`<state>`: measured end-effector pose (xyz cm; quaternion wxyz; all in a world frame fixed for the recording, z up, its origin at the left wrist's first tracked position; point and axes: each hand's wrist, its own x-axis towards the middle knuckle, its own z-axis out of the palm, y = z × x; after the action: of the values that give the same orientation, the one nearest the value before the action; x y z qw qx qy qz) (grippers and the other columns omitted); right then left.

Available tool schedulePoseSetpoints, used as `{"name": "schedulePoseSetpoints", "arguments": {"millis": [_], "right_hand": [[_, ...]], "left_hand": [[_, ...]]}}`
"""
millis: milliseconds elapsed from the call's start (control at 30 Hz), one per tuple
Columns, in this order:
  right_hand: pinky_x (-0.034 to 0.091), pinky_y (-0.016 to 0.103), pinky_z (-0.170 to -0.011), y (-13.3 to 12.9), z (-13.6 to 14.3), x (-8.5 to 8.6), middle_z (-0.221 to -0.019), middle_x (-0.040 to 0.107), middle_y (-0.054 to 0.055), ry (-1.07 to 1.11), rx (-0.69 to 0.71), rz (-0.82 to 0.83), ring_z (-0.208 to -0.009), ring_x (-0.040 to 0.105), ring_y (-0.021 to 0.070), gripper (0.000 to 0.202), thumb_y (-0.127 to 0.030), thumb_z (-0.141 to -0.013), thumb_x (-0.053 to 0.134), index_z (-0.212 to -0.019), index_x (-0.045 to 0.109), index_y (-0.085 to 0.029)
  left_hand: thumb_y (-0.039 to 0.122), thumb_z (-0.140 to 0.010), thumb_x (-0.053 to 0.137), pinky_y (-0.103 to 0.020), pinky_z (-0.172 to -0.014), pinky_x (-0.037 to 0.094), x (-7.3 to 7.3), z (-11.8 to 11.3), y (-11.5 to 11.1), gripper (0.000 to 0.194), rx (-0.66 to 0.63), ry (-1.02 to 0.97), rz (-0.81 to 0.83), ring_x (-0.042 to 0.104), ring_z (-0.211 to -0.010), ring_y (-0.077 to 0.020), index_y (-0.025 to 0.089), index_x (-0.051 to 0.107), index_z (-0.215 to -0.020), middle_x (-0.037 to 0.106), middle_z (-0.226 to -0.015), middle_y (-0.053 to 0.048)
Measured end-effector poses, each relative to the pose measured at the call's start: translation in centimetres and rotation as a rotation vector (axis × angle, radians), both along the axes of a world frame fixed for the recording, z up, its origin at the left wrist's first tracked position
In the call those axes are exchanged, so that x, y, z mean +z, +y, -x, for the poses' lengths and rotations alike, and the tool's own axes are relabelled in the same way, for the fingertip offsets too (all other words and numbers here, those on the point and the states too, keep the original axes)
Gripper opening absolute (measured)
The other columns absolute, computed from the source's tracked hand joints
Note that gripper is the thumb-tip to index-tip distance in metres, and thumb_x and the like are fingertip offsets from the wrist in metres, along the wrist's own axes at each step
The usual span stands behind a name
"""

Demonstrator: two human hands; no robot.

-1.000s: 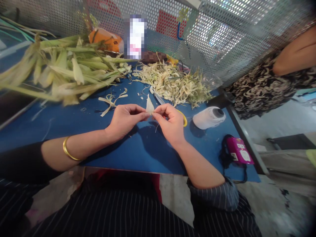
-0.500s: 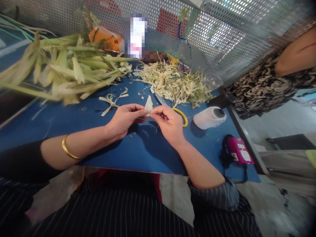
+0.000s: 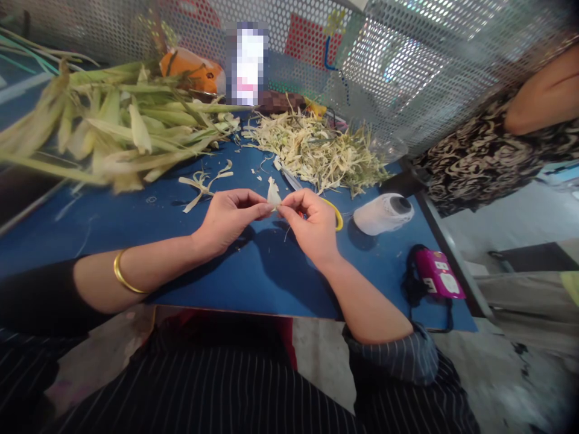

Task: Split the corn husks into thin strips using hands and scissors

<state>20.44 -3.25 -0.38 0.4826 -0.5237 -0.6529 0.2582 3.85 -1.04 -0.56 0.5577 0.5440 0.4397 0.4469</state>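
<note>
In the head view, it's all about the fingertips: the left hand (image 3: pixel 228 220) has its thumb and forefinger pressed together, pinching the lower left edge of a small pale piece of husk (image 3: pixel 273 191). Over to the right hand (image 3: pixel 312 228), and it's the same grip, thumb against forefinger at the lower right edge! The two sets of tips nearly meet at the base, and the piece stands between them, its narrow end pointing away from the person. The remaining fingers on both hands curl in behind; whether any of them touch the husk, one cannot tell.

All this happens just above the blue table (image 3: pixel 203 277). Right beside the right hand, a pair of scissors shows its yellow handle (image 3: pixel 339 216), partly hidden, with the blades reaching toward a heap of shredded strips (image 3: pixel 312 144). A split husk scrap (image 3: pixel 199 185) lies near the left hand, beyond the knuckles. Farther left sprawls a big pile of long husks (image 3: pixel 136 135), and out to the right sits a white spool (image 3: pixel 377 216).
</note>
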Motion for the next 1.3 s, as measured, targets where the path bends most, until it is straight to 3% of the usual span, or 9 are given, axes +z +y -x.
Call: {"name": "schedulePoseSetpoints", "arguments": {"millis": [167, 333, 533, 633, 900, 1300], "right_hand": [[0.046, 0.027, -0.068, -0.01, 0.03, 0.02, -0.073, 0.062, -0.002, -0.04, 0.048, -0.054, -0.066, 0.055, 0.0102, 0.004, -0.017, -0.083, 0.06, -0.08, 0.061, -0.019], [0.048, 0.03, -0.075, -0.05, -0.13, -0.16, -0.085, 0.066, 0.0, -0.13, 0.088, -0.137, -0.077, 0.06, 0.013, 0.005, -0.02, -0.086, 0.059, -0.086, 0.064, -0.022], [0.049, 0.031, -0.074, -0.01, -0.1, -0.34, -0.081, 0.067, 0.0, -0.114, 0.087, -0.152, -0.075, 0.06, 0.0135, 0.005, -0.021, -0.085, 0.061, -0.082, 0.065, -0.022], [0.049, 0.03, -0.073, -0.01, 0.05, -0.25, -0.08, 0.067, 0.0, -0.088, 0.079, -0.13, -0.075, 0.06, 0.0134, 0.005, -0.02, -0.084, 0.062, -0.079, 0.065, -0.022], [0.046, 0.027, -0.063, -0.09, 0.13, -0.15, -0.07, 0.062, -0.003, 0.06, 0.0, 0.036, -0.063, 0.054, 0.0102, 0.005, -0.022, -0.078, 0.066, -0.078, 0.062, -0.019], [0.048, 0.028, -0.065, 0.07, 0.09, -0.27, -0.076, 0.062, -0.002, 0.053, -0.013, 0.019, -0.068, 0.058, 0.0111, 0.01, -0.022, -0.078, 0.065, -0.084, 0.058, -0.02]], "left_hand": [[0.032, -0.064, 0.081, -0.025, -0.063, 0.047, 0.35, -0.09, -0.09, 0.022, 0.003, 0.016, 0.013, 0.057, -0.059, -0.0106, 0.014, 0.068, -0.068, 0.067, -0.066, -0.002], [0.031, -0.066, 0.079, -0.026, -0.067, 0.049, 0.16, -0.03, 0.06, 0.022, -0.042, -0.163, 0.173, 0.06, -0.061, -0.0118, 0.015, 0.064, -0.067, 0.066, -0.065, -0.002], [0.031, -0.062, 0.082, -0.027, -0.068, 0.051, -0.11, 0.05, 0.37, 0.024, -0.098, -0.26, 0.313, 0.06, -0.061, -0.011, 0.016, 0.064, -0.066, 0.063, -0.064, 0.0], [0.029, -0.059, 0.084, -0.027, -0.069, 0.051, -0.18, -0.1, 0.38, 0.025, -0.046, -0.261, 0.263, 0.059, -0.06, -0.0101, 0.016, 0.064, -0.067, 0.062, -0.065, 0.002], [0.027, -0.067, 0.078, -0.025, -0.068, 0.048, -0.09, -0.14, -0.01, 0.019, 0.003, -0.101, 0.037, 0.061, -0.064, -0.0117, 0.015, 0.063, -0.068, 0.067, -0.068, -0.002], [0.033, -0.068, 0.077, -0.025, -0.064, 0.046, -0.17, 0.04, -0.04, 0.021, -0.054, 0.017, -0.041, 0.059, -0.064, -0.0128, 0.015, 0.066, -0.071, 0.068, -0.071, -0.003]]}}
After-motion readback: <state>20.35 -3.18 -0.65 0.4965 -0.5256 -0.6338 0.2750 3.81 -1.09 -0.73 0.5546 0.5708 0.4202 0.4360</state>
